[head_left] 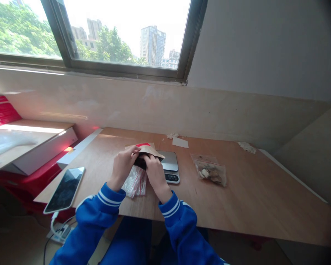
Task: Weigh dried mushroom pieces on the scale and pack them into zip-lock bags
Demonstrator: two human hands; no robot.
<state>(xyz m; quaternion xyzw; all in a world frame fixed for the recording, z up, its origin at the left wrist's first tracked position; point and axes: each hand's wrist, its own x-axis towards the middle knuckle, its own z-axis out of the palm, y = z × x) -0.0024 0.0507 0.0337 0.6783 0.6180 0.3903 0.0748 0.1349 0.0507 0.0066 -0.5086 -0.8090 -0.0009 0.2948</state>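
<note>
My left hand point(124, 162) and my right hand point(154, 170) are both closed on a brown paper pouch point(149, 150) with a red strip at its top, held just above the wooden table point(251, 195). The fingers meet at the pouch's dark opening. Under my hands lies a small stack of clear zip bags point(135, 183). A small digital kitchen scale point(169, 165) stands right behind my right hand. Both arms wear blue sleeves with white stripes.
A clear bag with pale and brown pieces point(210, 171) lies to the right of the scale. A smartphone point(64, 188) on a cable rests at the table's left edge. Paper scraps point(180, 142) lie near the wall. White and red boxes point(30, 147) stand at the left.
</note>
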